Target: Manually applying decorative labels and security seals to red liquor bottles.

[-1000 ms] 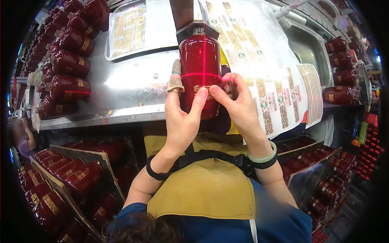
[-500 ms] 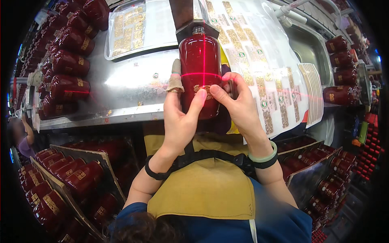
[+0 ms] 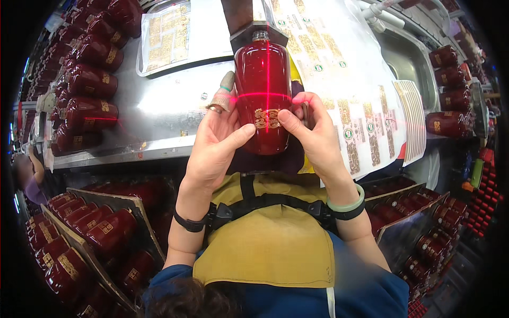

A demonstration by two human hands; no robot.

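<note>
A dark red glass bottle (image 3: 254, 71) lies on its side before me, its clear neck pointing away into a dark angled stand. Crossed red laser lines fall on its body. Near its base is a gold decal (image 3: 269, 121). My right hand (image 3: 315, 132) grips the bottle's right side, thumb on the decal's edge, fingers partly hidden behind. My left hand (image 3: 214, 135) is open along the left side, thumb spread from the fingers and close to the glass; whether it touches I cannot tell. Cloth-like finger covers sit on its fingers.
Decal sheets (image 3: 366, 79) lie to the right, beside a striped card (image 3: 408, 114) and a metal sink (image 3: 405, 58). At the left, a tray (image 3: 142, 66) holds more gold decals. Red bottles (image 3: 93, 82) line the left; crates of bottles (image 3: 111, 230) flank me below. A person (image 3: 34, 177) is at far left.
My left hand has loosened from the bottle and shifted left, its thumb coming off the decal. The right thumb has slid slightly right, uncovering more of the decal.
</note>
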